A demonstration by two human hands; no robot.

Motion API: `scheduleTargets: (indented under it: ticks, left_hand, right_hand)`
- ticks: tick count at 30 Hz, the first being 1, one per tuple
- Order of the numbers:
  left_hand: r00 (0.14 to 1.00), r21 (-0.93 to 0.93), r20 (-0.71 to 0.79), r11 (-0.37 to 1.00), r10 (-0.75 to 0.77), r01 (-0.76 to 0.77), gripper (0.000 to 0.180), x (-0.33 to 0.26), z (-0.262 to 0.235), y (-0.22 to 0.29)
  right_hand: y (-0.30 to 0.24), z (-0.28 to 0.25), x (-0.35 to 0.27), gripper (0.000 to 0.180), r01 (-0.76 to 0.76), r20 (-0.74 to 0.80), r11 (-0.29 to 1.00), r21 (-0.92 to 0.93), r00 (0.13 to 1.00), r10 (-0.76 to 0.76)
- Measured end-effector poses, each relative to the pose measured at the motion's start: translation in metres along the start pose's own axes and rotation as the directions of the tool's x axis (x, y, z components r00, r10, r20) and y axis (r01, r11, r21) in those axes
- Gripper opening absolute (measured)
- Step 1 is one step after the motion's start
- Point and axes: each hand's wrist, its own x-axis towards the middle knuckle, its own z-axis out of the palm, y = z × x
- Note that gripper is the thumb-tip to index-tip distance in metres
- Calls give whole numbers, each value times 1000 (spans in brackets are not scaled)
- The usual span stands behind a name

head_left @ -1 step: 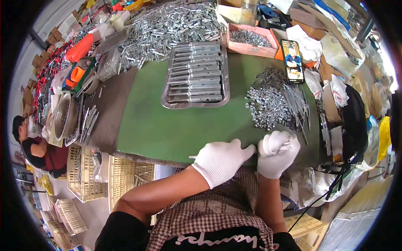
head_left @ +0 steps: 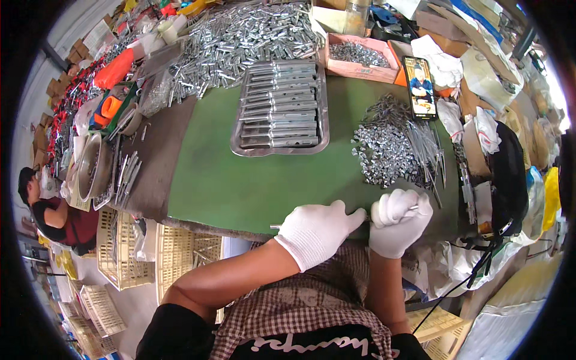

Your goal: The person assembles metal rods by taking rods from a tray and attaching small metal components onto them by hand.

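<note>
Both my hands wear white gloves and meet at the near edge of the green table mat point(head_left: 240, 186). My left hand point(head_left: 315, 231) is closed around a thin metal rod point(head_left: 275, 227), whose end sticks out to the left. My right hand point(head_left: 399, 222) is fisted close against the left one, and a small metal piece point(head_left: 414, 208) shows between its fingers. Just beyond the right hand lies a heap of small metal fittings and long thin rods point(head_left: 390, 147).
A steel tray point(head_left: 237, 147) with rows of flat metal parts sits mid-table. A large pile of silver parts point(head_left: 240, 39) lies behind it, beside a pink box point(head_left: 360, 57) and a phone point(head_left: 420, 87). A metal bowl point(head_left: 90, 165), crates point(head_left: 120, 240) and another person point(head_left: 54, 216) are at the left.
</note>
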Motion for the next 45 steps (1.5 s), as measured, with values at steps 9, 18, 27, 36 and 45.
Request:
scheduleTargets:
  ticks: [9, 18, 27, 36, 45]
  left_hand:
    - [1000, 78, -11, 997, 26, -25, 18, 10, -4, 5]
    - [990, 96, -122, 994, 66, -55, 10, 14, 13, 0]
    - [747, -75, 39, 743, -664, 665, 27, -229, -19, -60]
    - [810, -63, -411, 899, -419, 433, 18, -145, -59, -83]
    - [960, 167, -214, 962, -180, 217, 25, 59, -25, -160]
  right_hand:
    - [12, 6, -4, 52, 121, -51, 911, -394, 987, -153]
    - [-3, -3, 0, 54, 6, -209, 1000, -21, 978, -10]
    - [-4, -12, -12, 18, -145, -222, 832, -535, 975, 27]
    - [8, 20, -10, 29, -99, -210, 772, -628, 977, -45]
    - [5, 22, -15, 22, -212, -218, 605, -768, 974, 64]
